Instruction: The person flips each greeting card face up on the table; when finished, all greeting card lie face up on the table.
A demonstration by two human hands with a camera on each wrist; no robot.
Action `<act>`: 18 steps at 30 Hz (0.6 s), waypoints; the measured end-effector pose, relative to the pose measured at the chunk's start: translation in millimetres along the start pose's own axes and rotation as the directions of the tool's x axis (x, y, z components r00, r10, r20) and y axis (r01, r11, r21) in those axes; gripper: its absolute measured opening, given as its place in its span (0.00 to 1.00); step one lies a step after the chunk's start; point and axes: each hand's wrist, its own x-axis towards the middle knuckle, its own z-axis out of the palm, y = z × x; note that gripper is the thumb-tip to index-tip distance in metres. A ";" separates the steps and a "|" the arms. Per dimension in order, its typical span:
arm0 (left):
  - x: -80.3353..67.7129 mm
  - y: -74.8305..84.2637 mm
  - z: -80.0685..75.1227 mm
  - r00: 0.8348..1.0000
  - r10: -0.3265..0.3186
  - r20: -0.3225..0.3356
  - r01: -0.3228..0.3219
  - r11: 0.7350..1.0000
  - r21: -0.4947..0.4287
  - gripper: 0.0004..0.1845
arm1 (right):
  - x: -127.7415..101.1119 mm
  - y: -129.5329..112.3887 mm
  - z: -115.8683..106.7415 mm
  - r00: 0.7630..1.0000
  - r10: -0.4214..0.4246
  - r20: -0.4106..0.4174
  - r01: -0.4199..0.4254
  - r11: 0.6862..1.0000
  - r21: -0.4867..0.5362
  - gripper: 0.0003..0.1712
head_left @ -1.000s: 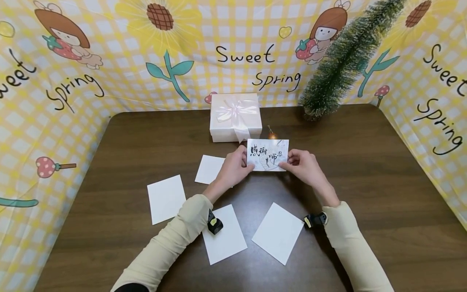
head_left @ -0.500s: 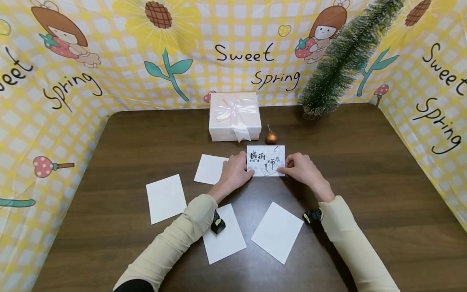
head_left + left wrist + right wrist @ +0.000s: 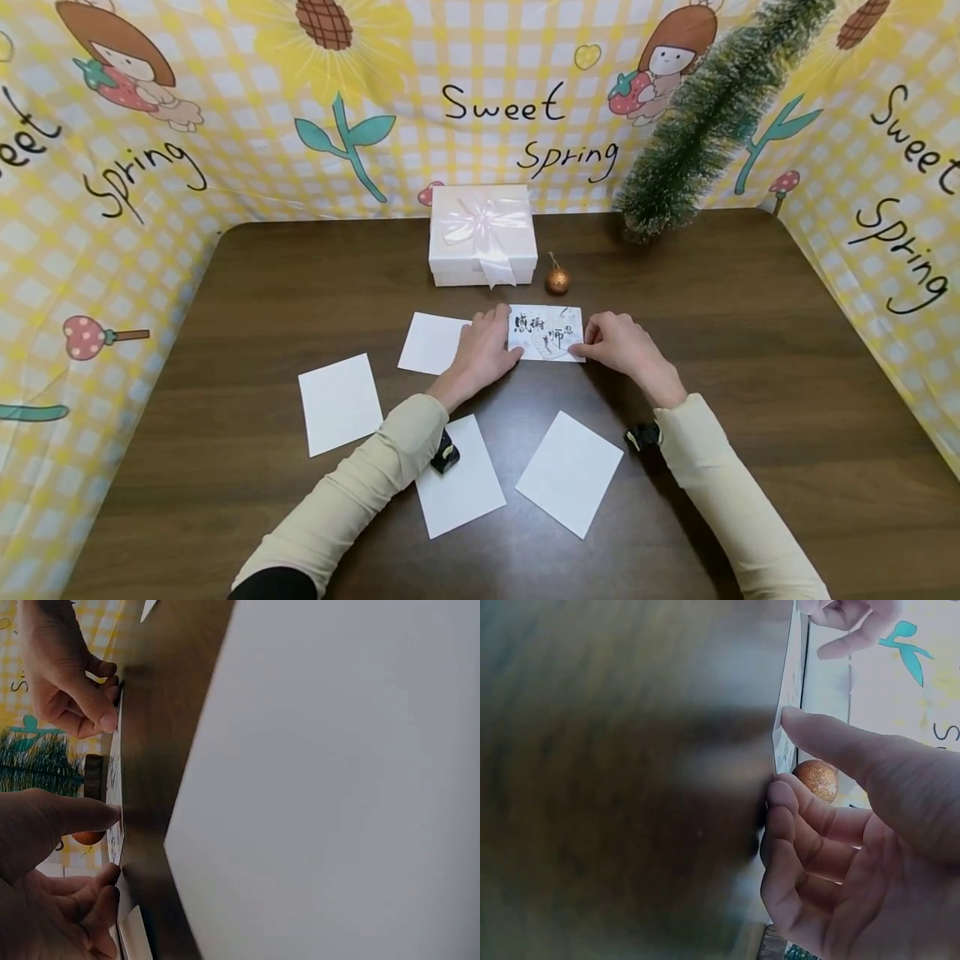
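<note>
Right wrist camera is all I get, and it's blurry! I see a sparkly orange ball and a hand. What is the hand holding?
Observer: The right hand pinches the edge of a printed card with black brush writing.
Operator: Is the other hand helping?
Observer: Yes, the left hand holds the card's opposite edge.
Operator: Where is the sparkly ball?
Observer: The ball sits on the brown table, just behind the card, beside a white gift box with a ribbon bow.
Operator: Any more cards?
Observer: Four blank white cards lie on the table around the arms.
</note>
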 end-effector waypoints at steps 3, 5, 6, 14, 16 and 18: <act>-1.5 -0.6 0.2 0.996 0.088 -0.009 -0.088 0.996 0.005 0.25 | -3.7 -2.3 -0.3 0.999 -0.037 -0.031 0.037 0.999 -0.004 0.15; -4.3 -0.5 -0.7 0.983 0.184 -0.007 -0.184 0.983 0.026 0.22 | -9.0 -4.9 -0.8 0.994 -0.086 -0.066 0.086 0.996 -0.005 0.14; -6.3 -0.1 -1.2 0.971 0.237 0.006 -0.237 0.971 0.039 0.20 | -12.3 -6.1 -1.1 0.989 -0.120 -0.085 0.119 0.993 -0.011 0.14; -36.5 9.7 -3.6 0.785 0.568 0.246 -0.615 0.761 0.205 0.15 | -45.5 -12.7 2.7 0.878 -0.469 -0.101 0.449 0.877 -0.171 0.17; -46.0 13.2 -3.6 0.752 0.583 0.308 -0.654 0.717 0.240 0.18 | -54.4 -12.5 6.0 0.838 -0.540 -0.077 0.516 0.831 -0.209 0.21; -54.8 17.3 -4.0 0.729 0.586 0.354 -0.678 0.690 0.254 0.21 | -63.6 -12.4 9.8 0.811 -0.582 -0.055 0.556 0.797 -0.235 0.27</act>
